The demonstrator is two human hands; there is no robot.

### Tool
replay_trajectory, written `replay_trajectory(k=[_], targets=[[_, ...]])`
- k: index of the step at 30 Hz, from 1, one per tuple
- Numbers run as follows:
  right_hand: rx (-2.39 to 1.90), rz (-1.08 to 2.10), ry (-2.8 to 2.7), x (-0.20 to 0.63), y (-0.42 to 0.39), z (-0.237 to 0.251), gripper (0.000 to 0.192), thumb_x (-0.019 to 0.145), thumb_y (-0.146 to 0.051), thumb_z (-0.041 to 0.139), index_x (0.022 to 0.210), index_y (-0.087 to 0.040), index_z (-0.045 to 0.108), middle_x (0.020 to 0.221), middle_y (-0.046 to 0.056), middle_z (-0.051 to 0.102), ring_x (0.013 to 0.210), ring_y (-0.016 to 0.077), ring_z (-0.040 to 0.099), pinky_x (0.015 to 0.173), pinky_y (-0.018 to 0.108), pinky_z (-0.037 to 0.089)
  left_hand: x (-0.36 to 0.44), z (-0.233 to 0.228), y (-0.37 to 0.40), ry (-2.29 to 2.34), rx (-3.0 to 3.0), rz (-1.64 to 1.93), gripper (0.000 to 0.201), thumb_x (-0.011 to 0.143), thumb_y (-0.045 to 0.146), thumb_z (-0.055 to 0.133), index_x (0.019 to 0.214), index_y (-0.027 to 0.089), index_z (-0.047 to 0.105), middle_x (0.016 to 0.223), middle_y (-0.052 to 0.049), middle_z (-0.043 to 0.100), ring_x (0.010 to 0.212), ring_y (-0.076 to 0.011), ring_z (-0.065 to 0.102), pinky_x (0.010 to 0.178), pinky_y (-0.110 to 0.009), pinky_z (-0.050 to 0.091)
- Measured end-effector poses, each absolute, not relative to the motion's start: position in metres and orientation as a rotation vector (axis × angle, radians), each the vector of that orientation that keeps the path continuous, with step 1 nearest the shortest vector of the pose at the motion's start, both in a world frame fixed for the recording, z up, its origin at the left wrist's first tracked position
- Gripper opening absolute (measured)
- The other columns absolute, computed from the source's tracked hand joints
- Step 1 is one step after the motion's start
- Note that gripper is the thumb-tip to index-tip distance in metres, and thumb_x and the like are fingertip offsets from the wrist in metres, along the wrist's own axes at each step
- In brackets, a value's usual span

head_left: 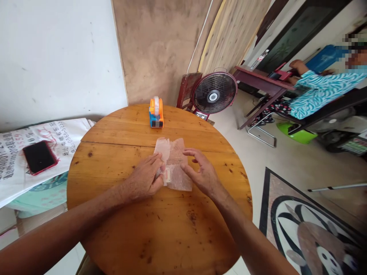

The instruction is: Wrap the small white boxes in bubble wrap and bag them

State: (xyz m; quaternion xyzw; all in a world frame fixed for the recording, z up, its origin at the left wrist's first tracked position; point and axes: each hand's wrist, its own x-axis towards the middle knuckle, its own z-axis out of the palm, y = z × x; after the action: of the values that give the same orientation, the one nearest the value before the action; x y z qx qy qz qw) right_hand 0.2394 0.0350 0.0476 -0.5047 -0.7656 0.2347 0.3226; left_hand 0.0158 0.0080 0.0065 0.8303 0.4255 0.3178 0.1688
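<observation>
A thin, see-through sheet of plastic wrap [177, 156], which looks like bubble wrap, lies on the round wooden table [160, 229]. Its left part is folded over. My left hand [149, 173] is closed on this folded left edge, with the thumb towards me and the fingers bent over the plastic. Within the wrap, beside my left thumb, is a small pale flat piece [168, 176] whose kind I cannot make out. My right hand [203, 172] hovers at the sheet's right edge, its thumb and fingers apart and nothing between them.
An orange and blue tape dispenser [156, 112] stands at the table's far side. To the left, a red-edged phone [40, 157] lies on a white printed sack [69, 133]. Beyond the table are a fan [214, 93] and a person in a patterned top [321, 89] at a desk [258, 80].
</observation>
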Motion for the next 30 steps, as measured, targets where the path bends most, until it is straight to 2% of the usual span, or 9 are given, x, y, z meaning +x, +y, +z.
replay_trajectory(k=[2,5,8,12,17,22,26,30], targets=[[-1.480,0.571,-1.917,0.242,0.023,0.044,0.044,0.080,-0.042,0.065,0.117,-0.020,0.057,0.126,0.014,0.061,0.114,0.0281,0.058,0.094,0.045,0.048,0.016,0.007,0.008,1.203,2.368,0.916,0.015,0.084,0.020,0.046,0.097,0.019,0.053,0.117,-0.016,0.065,0.126,-0.0309,0.054,0.107,-0.051,0.044],[-1.676,0.712,-1.801,0.243,0.014,0.040,0.070,0.075,-0.051,0.068,0.133,-0.017,0.047,0.124,0.016,0.060,0.098,0.0260,0.063,0.083,0.043,0.052,0.016,0.008,0.009,1.176,2.379,0.950,0.014,0.083,0.020,0.045,0.094,0.020,0.053,0.106,-0.014,0.067,0.118,-0.0301,0.058,0.104,-0.051,0.045],[-1.785,0.873,-1.789,0.241,0.012,0.037,0.082,0.075,-0.054,0.067,0.141,-0.015,0.040,0.106,0.011,0.066,0.080,0.0222,0.064,0.076,0.040,0.051,0.017,0.008,0.010,1.173,2.382,0.960,0.014,0.082,0.019,0.045,0.093,0.020,0.053,0.104,-0.013,0.067,0.118,-0.0303,0.058,0.104,-0.051,0.045],[-1.808,0.868,-1.840,0.235,0.013,0.031,0.075,0.078,-0.048,0.063,0.140,-0.011,0.042,0.082,0.005,0.065,0.071,0.0209,0.060,0.068,0.035,0.047,0.017,0.008,0.010,1.169,2.396,0.954,0.014,0.082,0.018,0.044,0.093,0.020,0.053,0.103,-0.014,0.067,0.117,-0.0306,0.058,0.103,-0.051,0.045],[-1.659,0.899,-1.785,0.227,0.015,0.022,0.056,0.079,-0.036,0.057,0.130,-0.015,0.049,0.064,-0.004,0.054,0.057,0.0157,0.050,0.057,0.028,0.040,0.016,0.008,0.011,1.186,2.397,0.934,0.013,0.084,0.021,0.045,0.093,0.019,0.053,0.105,-0.014,0.066,0.116,-0.0303,0.059,0.102,-0.050,0.046],[-1.542,0.952,-1.684,0.216,0.016,0.023,0.053,0.079,-0.038,0.057,0.127,-0.015,0.050,0.064,-0.004,0.054,0.058,0.0150,0.049,0.056,0.027,0.041,0.016,0.003,0.013,1.177,2.386,0.934,0.017,0.082,0.020,0.048,0.097,0.019,0.055,0.109,-0.014,0.066,0.118,-0.0308,0.058,0.104,-0.053,0.045],[-1.479,0.970,-1.671,0.205,0.017,0.026,0.051,0.079,-0.040,0.059,0.124,-0.016,0.052,0.064,-0.004,0.055,0.058,0.0148,0.051,0.056,0.027,0.042,0.018,0.001,0.014,1.225,2.373,0.925,0.020,0.083,0.025,0.052,0.101,0.018,0.056,0.120,-0.016,0.064,0.120,-0.0324,0.057,0.103,-0.054,0.045],[-1.439,1.031,-1.655,0.193,0.017,0.030,0.055,0.079,-0.042,0.062,0.126,-0.014,0.053,0.066,-0.003,0.058,0.060,0.0146,0.054,0.057,0.027,0.045,0.019,0.000,0.016,1.262,2.373,0.881,0.022,0.081,0.023,0.053,0.102,0.018,0.057,0.115,-0.015,0.065,0.114,-0.0317,0.061,0.101,-0.053,0.048]])
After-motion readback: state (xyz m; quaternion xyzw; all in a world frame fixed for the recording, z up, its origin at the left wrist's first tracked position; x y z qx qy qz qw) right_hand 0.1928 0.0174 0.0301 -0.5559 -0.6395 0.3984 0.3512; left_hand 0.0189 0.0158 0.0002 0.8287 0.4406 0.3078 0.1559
